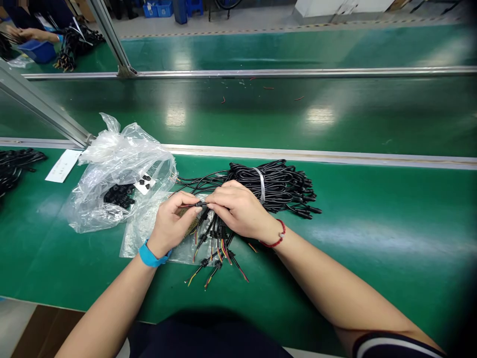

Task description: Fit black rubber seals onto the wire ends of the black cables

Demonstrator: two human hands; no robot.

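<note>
Between my two hands a thin black cable with a small black fitting [201, 204] is stretched sideways. My left hand [174, 221], with a blue band at the wrist, pinches the fitting from the left. From the right, my right hand [240, 206] pinches the cable close beside it. Just beyond my right hand lies a bundle of black cables [283, 184], tied with a pale strap. Several loose cable ends [219, 248] fan out below my hands, with black fittings and bare red, yellow and black wires.
To the left sits a clear plastic bag [112, 164] with small black parts [121, 195] in it. A flatter clear bag [139, 238] lies partly under my left hand. A white card [63, 165], more black cables [15, 166] and a metal post [44, 107] stand farther left. A co-worker's hands [33, 34] show behind.
</note>
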